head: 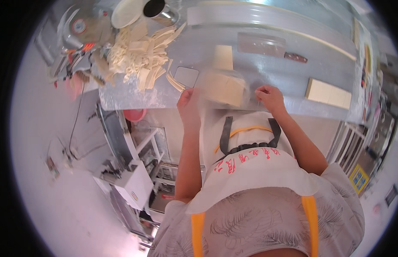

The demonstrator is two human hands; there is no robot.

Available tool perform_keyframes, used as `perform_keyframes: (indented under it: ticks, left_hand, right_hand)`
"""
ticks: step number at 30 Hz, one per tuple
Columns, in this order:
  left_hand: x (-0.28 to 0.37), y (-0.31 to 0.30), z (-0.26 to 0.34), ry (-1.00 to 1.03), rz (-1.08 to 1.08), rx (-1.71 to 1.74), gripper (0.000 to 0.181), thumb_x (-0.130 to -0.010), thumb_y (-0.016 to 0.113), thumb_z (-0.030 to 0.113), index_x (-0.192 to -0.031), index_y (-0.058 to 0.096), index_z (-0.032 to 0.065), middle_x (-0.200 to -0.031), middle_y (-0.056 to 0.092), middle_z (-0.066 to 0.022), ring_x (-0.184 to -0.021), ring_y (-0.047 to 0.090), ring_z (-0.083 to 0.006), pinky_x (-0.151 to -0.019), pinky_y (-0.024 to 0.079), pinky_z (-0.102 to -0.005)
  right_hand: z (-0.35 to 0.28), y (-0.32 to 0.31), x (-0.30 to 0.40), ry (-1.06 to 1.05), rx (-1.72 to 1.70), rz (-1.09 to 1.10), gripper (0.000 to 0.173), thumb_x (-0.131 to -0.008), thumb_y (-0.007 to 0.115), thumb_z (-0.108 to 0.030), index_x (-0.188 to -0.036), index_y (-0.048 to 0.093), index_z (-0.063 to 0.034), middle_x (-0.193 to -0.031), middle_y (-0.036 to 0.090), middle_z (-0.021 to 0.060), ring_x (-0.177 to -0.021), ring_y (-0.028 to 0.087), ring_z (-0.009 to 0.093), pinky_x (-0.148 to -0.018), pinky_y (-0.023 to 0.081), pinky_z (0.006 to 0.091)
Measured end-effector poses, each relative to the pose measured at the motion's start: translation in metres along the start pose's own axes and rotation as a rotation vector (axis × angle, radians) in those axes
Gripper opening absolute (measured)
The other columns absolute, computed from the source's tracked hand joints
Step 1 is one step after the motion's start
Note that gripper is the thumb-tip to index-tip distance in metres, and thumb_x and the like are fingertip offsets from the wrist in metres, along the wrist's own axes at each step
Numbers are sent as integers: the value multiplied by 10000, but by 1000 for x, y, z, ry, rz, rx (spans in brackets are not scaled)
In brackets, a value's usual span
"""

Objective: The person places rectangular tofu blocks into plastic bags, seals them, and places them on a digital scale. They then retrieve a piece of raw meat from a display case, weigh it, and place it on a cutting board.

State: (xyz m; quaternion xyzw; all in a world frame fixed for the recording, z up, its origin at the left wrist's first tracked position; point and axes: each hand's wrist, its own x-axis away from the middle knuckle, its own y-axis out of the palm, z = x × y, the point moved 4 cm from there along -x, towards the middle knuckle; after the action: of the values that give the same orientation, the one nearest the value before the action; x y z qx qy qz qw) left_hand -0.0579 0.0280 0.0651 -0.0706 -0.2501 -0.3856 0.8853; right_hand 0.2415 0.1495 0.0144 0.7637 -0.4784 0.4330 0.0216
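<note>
A stack of pale, flat dough pieces lies before me near the front edge of the steel table. Filmy clear plastic, apparently a bag, surrounds it. At the stack's left, my left hand has its fingers bent around the edge of the plastic; haze partly hides the fingertips. My right hand is just right of the plastic, thumb and forefinger brought together. Whether a fold of film sits between them is unclear. Behind the stack lies another pale dough piece.
A cleaver lies behind, handle rightward. Another row of dough pieces rests at right. Left are a square plate, a heap of dough strips, a steel container and a metal machine. Long translucent covers line the back.
</note>
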Motion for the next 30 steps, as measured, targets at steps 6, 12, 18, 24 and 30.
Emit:
perform_keyframes:
  ticks: [6,12,18,24,30]
  left_hand:
    - [-15,-5,0,-57,-390,13,157,-1035,661,153,-1042,684,-2,-908,705,-74,-903,660,-163,-937,494,-325]
    - [-3,-11,22,-129,-459,-292,149,-1023,682,149,-1050,693,3,-847,692,-45,-847,656,-132,-896,492,-295]
    - [4,21,97,-35,-579,-109,150,-1020,669,127,-1090,697,-3,-866,708,-51,-866,668,-134,-886,488,-289]
    - [32,12,103,-158,-577,-331,180,-1031,648,124,-1134,692,-17,-925,726,-68,-908,670,-139,-922,472,-285]
    - [80,65,126,-98,-794,-430,208,-1047,628,86,-1210,661,-38,-993,729,-85,-959,680,-158,-913,523,-304]
  right_hand:
    - [-23,41,49,-160,84,222,279,-886,782,-266,-1006,740,-18,-938,750,85,-819,683,178,-777,550,339]
    - [-21,45,80,-66,-524,280,143,-961,721,-160,-972,688,-22,-899,710,54,-877,644,160,-867,516,306]
    - [-90,14,119,-273,-1153,40,183,-1034,631,-166,-1156,626,-30,-918,684,71,-929,649,190,-991,487,360]
    - [-112,27,152,-129,-843,48,359,-1056,586,-134,-1386,542,-2,-1082,718,80,-921,617,112,-932,489,297]
    - [-121,14,194,-153,-963,53,336,-1053,579,-97,-1379,535,-26,-1104,733,83,-873,595,105,-876,487,291]
